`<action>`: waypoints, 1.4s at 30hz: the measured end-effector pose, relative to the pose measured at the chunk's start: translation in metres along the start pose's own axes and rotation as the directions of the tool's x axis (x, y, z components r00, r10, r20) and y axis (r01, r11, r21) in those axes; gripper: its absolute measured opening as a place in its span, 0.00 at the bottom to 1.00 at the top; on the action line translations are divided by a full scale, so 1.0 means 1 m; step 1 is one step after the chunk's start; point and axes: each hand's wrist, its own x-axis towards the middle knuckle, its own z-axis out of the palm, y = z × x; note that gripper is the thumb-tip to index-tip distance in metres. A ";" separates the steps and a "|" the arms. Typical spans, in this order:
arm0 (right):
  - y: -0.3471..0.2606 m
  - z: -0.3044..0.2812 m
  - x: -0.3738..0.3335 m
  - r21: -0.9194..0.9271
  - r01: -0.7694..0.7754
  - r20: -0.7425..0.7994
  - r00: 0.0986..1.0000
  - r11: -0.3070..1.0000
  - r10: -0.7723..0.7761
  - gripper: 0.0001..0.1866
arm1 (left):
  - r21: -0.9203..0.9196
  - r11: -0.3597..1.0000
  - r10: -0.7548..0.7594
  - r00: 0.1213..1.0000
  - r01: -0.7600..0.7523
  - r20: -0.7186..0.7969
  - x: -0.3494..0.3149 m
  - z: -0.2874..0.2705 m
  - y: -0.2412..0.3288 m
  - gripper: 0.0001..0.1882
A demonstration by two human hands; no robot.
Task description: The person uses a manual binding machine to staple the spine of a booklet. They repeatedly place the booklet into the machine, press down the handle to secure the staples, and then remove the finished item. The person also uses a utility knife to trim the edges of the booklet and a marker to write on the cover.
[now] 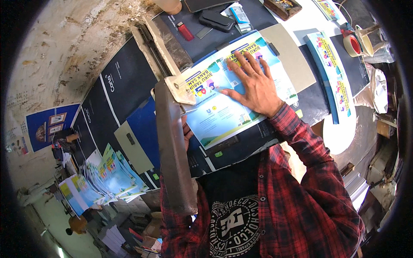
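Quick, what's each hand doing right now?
Left hand: mostly hidden behind the brown machine arm; open or closed can't be told.
Right hand: open, fingers spread, pressed flat on the printed paper.

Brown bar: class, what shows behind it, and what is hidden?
Part of the left hand shows past the bar, near the printed sheet. The bar covers the rest, so the hand's hold cannot be told.

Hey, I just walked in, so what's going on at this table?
The right hand lies spread flat on brightly printed sheets, whose left side meets a brown-and-beige machine. The left hand is mostly hidden behind the machine, so its grip can't be made out. A stack of similar prints lies to the right, and a looser pile to the left.
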 end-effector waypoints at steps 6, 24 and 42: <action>-0.015 0.009 0.001 0.021 -0.031 -0.026 0.999 0.999 0.031 0.43 | 0.125 0.992 -0.018 0.997 0.028 -0.077 0.001 -0.002 0.008 0.11; -0.032 0.016 0.003 0.091 -0.038 -0.050 0.998 0.995 0.042 0.41 | 0.085 0.996 0.009 0.987 0.004 -0.158 -0.008 -0.027 0.011 0.17; -0.001 0.005 0.004 -0.006 0.019 -0.018 1.000 1.000 -0.019 0.41 | -0.003 0.999 0.053 0.995 -0.053 -0.086 -0.001 0.009 -0.004 0.08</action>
